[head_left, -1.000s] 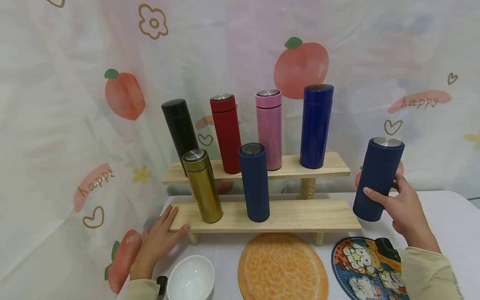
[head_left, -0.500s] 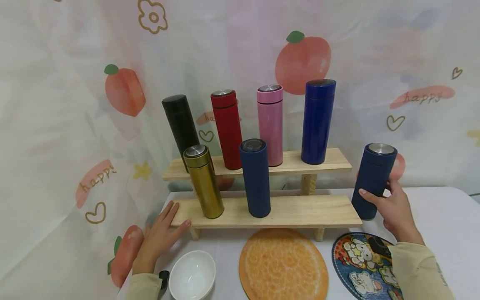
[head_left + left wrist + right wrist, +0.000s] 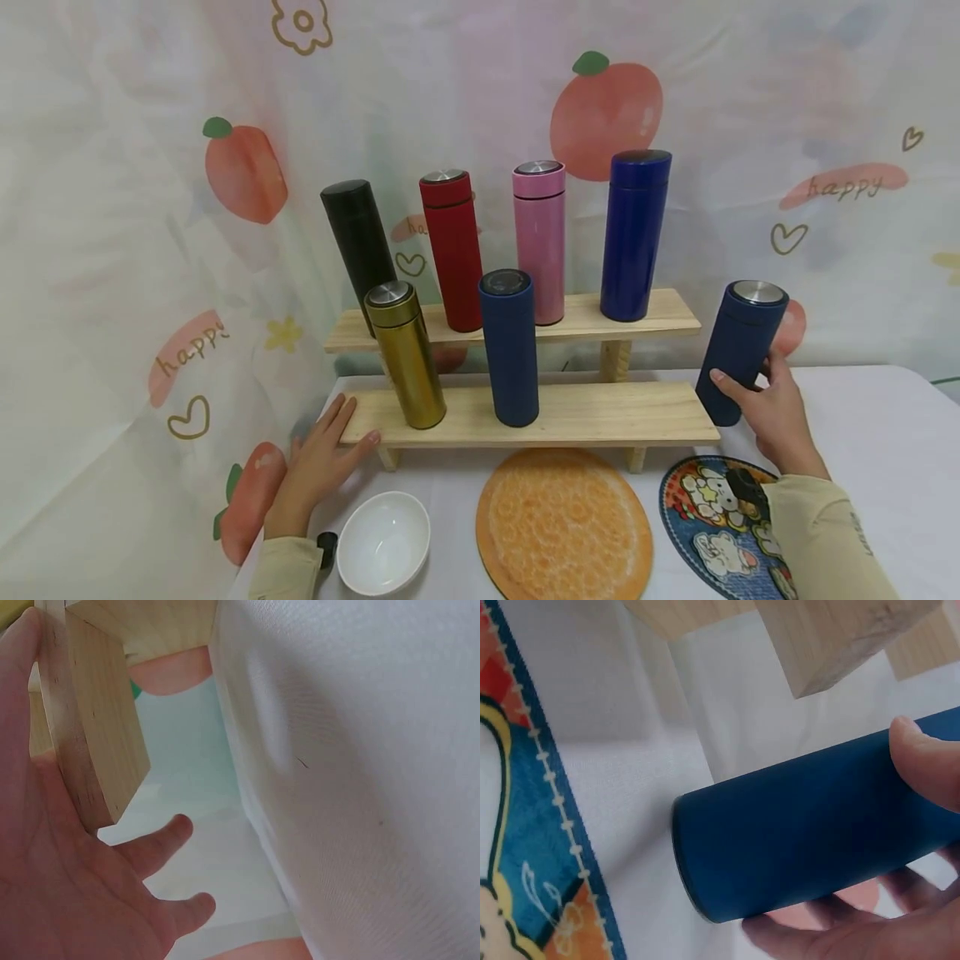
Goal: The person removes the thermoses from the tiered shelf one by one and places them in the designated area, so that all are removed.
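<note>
My right hand (image 3: 772,412) grips a dark blue thermos (image 3: 742,350) with a silver lid, off the right end of the wooden two-tier shelf (image 3: 600,412). In the right wrist view the thumb lies on one side of this thermos (image 3: 802,825) and the fingers lie on the other. My left hand (image 3: 318,467) rests spread at the left end of the lower tier. From the left wrist, the fingers reach past the shelf end (image 3: 97,720). A gold thermos (image 3: 408,358) and another dark blue thermos (image 3: 510,350) stand on the lower tier.
Black (image 3: 358,237), red (image 3: 452,250), pink (image 3: 540,242) and royal blue (image 3: 636,237) thermoses stand on the upper tier. In front lie a white bowl (image 3: 384,543), a round orange-brown mat (image 3: 564,525) and a cartoon mat (image 3: 720,521). A patterned curtain (image 3: 735,75) hangs behind.
The right hand has brought the dark blue thermos left and slightly lower, nearer the shelf's right end. The left hand stays at the shelf. The head view has shifted slightly.
</note>
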Demonstrator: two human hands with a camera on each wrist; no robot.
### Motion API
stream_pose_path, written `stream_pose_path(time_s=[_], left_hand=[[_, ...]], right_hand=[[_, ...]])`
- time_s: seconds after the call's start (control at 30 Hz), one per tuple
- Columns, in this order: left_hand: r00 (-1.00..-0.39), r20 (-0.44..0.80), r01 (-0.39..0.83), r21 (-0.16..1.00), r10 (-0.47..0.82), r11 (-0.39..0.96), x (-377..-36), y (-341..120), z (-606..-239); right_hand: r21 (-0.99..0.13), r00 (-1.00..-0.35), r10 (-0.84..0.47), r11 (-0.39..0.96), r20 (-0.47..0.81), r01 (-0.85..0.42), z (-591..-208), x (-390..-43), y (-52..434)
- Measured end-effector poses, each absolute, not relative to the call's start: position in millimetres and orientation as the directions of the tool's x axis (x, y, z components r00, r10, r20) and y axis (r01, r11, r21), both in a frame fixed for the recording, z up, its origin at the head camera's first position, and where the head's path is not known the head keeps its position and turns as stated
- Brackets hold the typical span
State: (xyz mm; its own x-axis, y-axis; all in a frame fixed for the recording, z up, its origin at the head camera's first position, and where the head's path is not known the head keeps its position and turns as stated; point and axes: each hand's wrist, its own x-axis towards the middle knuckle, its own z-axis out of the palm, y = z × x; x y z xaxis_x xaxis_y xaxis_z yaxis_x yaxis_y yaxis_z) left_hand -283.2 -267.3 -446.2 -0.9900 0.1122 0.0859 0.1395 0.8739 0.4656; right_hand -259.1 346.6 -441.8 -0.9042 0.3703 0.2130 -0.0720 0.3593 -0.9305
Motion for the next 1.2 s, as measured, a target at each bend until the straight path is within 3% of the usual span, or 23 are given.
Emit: stream_pose_path(time_s=[0.4, 0.6, 0.83, 1.2], left_hand=[[-0.991, 0.079, 0.133, 0.45, 0.109, 0.883, -284.5, -268.4, -447.4], [-0.988, 0.096, 0.149, 0.46, 0.118, 0.875, -283.9, -267.9, -447.9], [-0.991, 0.082, 0.134, 0.468, 0.108, 0.873, -282.5, -267.8, -446.2], [-0.988, 0.098, 0.148, 0.463, 0.115, 0.874, -284.9, -268.6, -450.3]], right_hand=[[-0.896, -0.957, 0.289, 0.428, 0.009, 0.121, -441.5, -253.4, 361.6], [-0.878, -0.947, 0.32, 0.462, 0.036, 0.123, -446.9, -255.7, 361.8], [-0.911, -0.942, 0.336, 0.384, -0.012, 0.149, -455.8, -262.7, 361.7], [-0.914, -0.928, 0.372, 0.372, -0.013, 0.161, -462.0, -265.5, 358.5]])
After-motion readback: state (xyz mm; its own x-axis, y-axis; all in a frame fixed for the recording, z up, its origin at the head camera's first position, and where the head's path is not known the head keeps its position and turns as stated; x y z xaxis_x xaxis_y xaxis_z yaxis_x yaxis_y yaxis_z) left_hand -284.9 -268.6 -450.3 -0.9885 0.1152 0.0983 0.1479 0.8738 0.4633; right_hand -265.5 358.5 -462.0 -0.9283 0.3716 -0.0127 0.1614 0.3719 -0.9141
